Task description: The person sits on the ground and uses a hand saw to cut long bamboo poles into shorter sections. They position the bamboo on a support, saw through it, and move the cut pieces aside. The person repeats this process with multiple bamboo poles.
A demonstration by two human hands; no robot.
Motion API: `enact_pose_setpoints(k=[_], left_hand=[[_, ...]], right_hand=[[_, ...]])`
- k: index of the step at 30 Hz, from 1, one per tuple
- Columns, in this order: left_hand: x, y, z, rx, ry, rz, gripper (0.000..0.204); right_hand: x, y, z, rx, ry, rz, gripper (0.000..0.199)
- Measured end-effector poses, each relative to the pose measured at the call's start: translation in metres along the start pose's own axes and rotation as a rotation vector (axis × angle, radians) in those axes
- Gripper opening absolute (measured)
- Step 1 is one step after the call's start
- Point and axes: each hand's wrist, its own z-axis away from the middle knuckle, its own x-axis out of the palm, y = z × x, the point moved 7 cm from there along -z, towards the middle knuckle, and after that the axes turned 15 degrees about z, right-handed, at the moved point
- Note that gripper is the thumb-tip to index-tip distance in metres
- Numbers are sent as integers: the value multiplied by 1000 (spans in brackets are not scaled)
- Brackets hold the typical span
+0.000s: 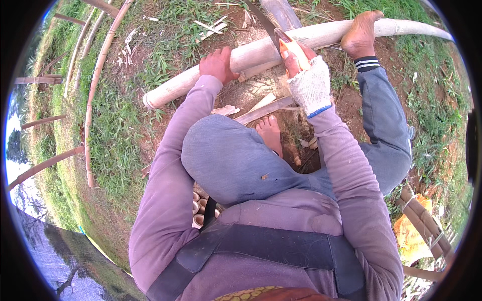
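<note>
A long pale bamboo pole point(321, 36) lies across the view in front of me, its cut end at the left. My left hand point(217, 65), bare, is closed over the pole from above. In my right hand point(307, 80), which wears a white knit glove with bare fingertips, is the orange-and-cream handle of a handsaw point(266, 23). Its dark blade runs up and away to the left, crossing the pole just right of my left hand. How deep the blade sits cannot be made out. My right bare foot point(359, 37) presses on the pole farther right.
Under the pole is another thick piece of bamboo point(281, 14). Split strips point(263, 103) and sawdust lie by my left foot point(269, 131). Cut bamboo rings point(199, 219) sit beside my left hip. A bamboo rail fence point(95, 85) stands left; an orange sack point(412, 236) lies lower right.
</note>
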Motion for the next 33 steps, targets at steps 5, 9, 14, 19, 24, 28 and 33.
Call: enact_pose_setpoints(k=[5, 9, 14, 19, 24, 28, 33], left_hand=[[3, -41, 14, -61, -19, 35, 84], [1, -35, 6, -62, -166, 102, 85], [0, -20, 0, -34, -86, 68, 88], [-6, -12, 3, -53, -57, 105, 91], [-3, -19, 7, -47, -37, 106, 90], [3, -17, 3, -47, -58, 48, 91], [4, -39, 7, -66, -77, 39, 87]], right_hand=[[2, -14, 38, -59, 272, -64, 35], [-26, 41, 142, -23, 106, -220, 36], [-1, 5, 80, 23, -55, -361, 47], [-7, 43, 72, -42, 4, 52, 50], [-58, 44, 151, -140, 39, -138, 53], [-11, 43, 75, -75, -5, -140, 49], [20, -29, -35, -67, 114, -58, 51]])
